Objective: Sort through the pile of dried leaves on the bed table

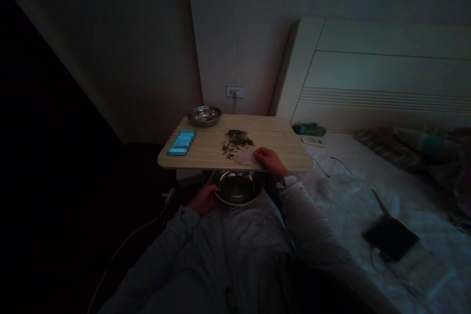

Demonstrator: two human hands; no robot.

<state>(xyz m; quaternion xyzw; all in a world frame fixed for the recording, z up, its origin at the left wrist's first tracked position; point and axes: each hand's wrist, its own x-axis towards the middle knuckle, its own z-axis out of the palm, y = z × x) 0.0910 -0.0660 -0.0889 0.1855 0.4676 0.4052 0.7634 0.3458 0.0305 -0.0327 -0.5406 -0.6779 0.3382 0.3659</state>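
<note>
Crosswise, the clear piece (244, 159) points left — from the right hand (270, 160).

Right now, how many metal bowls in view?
2. One bowl on the table, far left corner; another bowl in the left hand, below the near edge. Darkness could hide more.

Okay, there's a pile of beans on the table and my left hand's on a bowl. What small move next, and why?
Perhaps ease a few small dark beans toward the near edge of the table with your right hand. It already holds a clear, thin piece beside them, and your left hand steadies the metal bowl just below that edge.
</note>
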